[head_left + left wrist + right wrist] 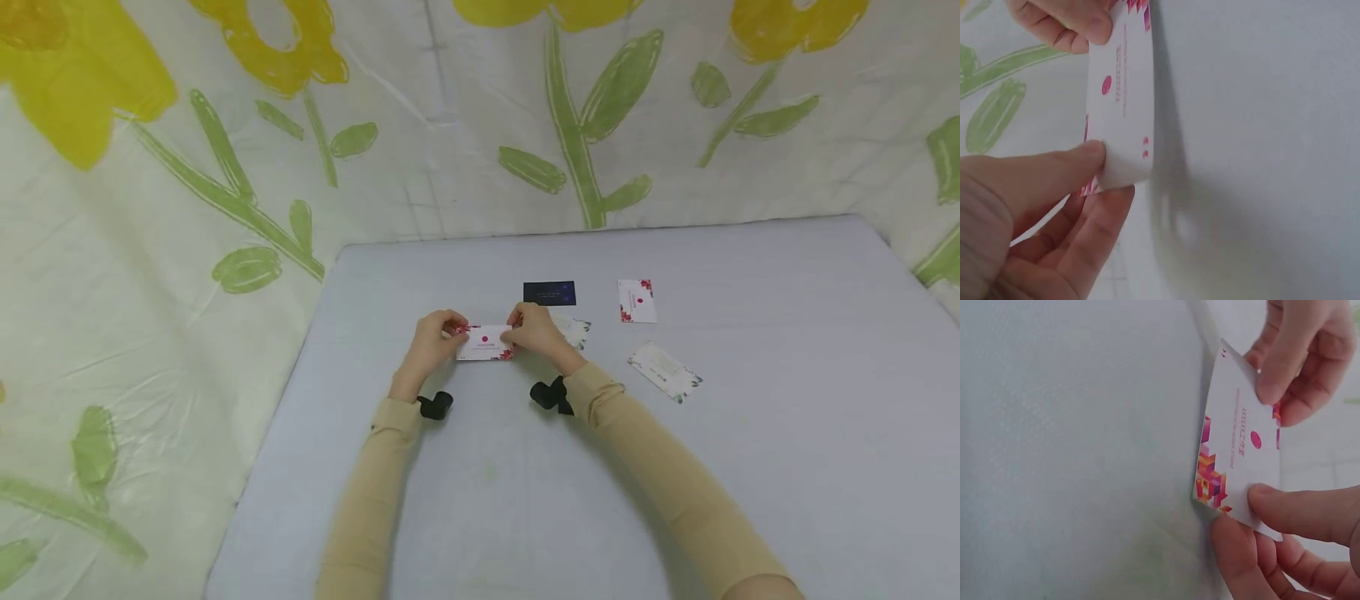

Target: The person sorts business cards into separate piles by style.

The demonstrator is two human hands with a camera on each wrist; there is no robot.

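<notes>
A white business card (485,342) with a red dot and pink-red patterned corners is held between both hands over the table. My left hand (433,340) pinches one short end, thumb on the printed face and fingers behind. At the opposite end my right hand (537,332) pinches it the same way. In the left wrist view the card (1124,94) stands tilted above the cloth and throws a shadow. The right wrist view shows the printed face of the card (1235,437), its lower edge close to the cloth; whether it touches cannot be told.
Behind the right hand lie a dark blue card (550,292) and a partly covered pale card (573,330) with leafy corners. Further right are a white card with red corners (637,301) and another leafy card (665,371). A flowered sheet (442,125) hangs beyond the table (480,500).
</notes>
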